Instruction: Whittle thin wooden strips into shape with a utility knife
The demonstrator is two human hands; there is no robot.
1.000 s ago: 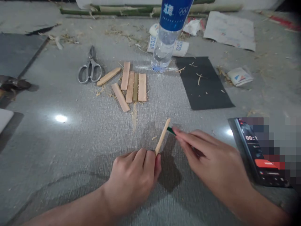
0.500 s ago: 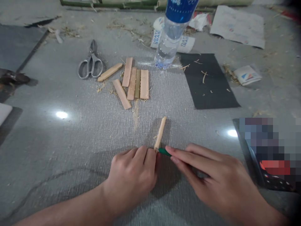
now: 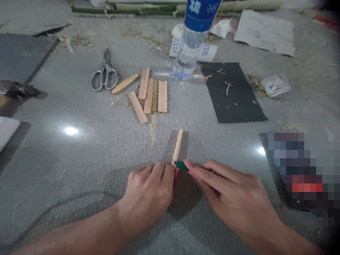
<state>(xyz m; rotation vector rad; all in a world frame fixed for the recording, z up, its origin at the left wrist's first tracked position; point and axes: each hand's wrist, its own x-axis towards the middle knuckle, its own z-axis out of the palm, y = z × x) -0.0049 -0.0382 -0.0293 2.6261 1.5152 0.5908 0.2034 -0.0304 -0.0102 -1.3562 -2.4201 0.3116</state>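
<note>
My left hand (image 3: 150, 193) is closed around the near end of a narrow pale strip, likely bamboo (image 3: 178, 144), whose far end points away from me. Between the fingers of my right hand (image 3: 233, 193) is a slim green-handled carving knife (image 3: 182, 165). Its tip touches the strip just beyond my left fingers; the blade itself is barely visible. Farther off lie several flat strips (image 3: 163, 96), side by side and at angles, and one strip with pointed ends (image 3: 125, 83).
Scissors (image 3: 104, 76) lie left of the strips, and a water bottle (image 3: 188, 46) stands behind them. A black sheet (image 3: 235, 95) with shavings is to the right. At the left edge are a hammer (image 3: 20, 89) and a white object (image 3: 7, 131). Bamboo poles (image 3: 148, 7) lie at the back.
The strip's far end has shifted slightly left and away from me. My right hand and the green knife have moved a little left, along the strip. The view has also shifted slightly.
</note>
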